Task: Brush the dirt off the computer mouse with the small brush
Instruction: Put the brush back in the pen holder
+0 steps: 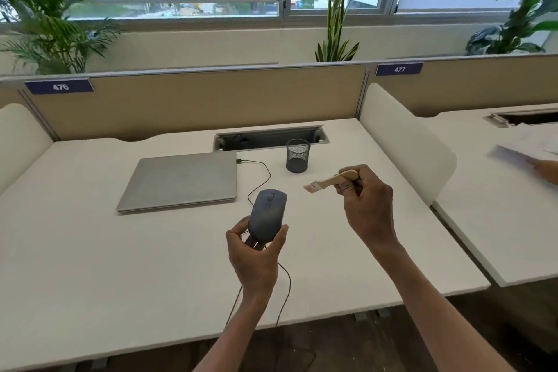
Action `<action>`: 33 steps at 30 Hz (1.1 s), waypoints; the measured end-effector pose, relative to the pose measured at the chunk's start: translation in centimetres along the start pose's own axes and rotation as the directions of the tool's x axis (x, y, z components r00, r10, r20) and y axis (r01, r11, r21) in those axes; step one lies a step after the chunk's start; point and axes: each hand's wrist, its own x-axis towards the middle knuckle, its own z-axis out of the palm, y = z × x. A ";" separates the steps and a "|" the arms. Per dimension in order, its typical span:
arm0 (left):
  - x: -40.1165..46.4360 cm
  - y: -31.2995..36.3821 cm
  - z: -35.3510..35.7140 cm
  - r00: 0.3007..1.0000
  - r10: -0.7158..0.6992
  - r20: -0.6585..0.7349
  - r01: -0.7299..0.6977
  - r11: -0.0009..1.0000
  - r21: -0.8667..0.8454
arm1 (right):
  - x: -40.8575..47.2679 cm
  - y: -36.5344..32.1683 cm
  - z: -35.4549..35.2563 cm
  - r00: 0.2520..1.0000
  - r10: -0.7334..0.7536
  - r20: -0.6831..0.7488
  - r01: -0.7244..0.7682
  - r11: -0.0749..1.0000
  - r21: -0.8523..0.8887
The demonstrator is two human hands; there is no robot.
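- Mouse (pixel 267 214), long axis pointing away, gripped at its near end by left hand (pixel 255 254).
- Right hand (pixel 367 205) pinches small brush (pixel 327 181); bristles aim left, just right of the mouse, apart.

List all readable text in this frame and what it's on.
"476" on the dark blue tag at the top left of the desk partition.
"477" on the dark blue tag on the next desk's partition.
Papers on the neighbouring desk: any print is too blurred to read.
Laptop, mouse, brush, mesh cup: no readable marking.
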 end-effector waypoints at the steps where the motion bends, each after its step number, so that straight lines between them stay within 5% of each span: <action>1: 0.4 -0.2 0.5 1.000 -0.005 -0.014 0.005 1.000 0.000 | 0.8 0.5 0.3 1.000 -0.006 0.006 0.006 1.000 -0.007; 23: 5.9 -5.3 13.6 0.960 -0.087 -0.266 0.096 0.995 0.022 | 24.5 14.8 15.3 0.946 -0.221 0.237 0.234 0.972 -0.031; 33: 6.5 -7.8 15.0 0.953 -0.135 -0.270 0.145 0.989 0.018 | 26.5 21.4 22.4 0.849 -0.024 0.528 0.199 0.940 -0.277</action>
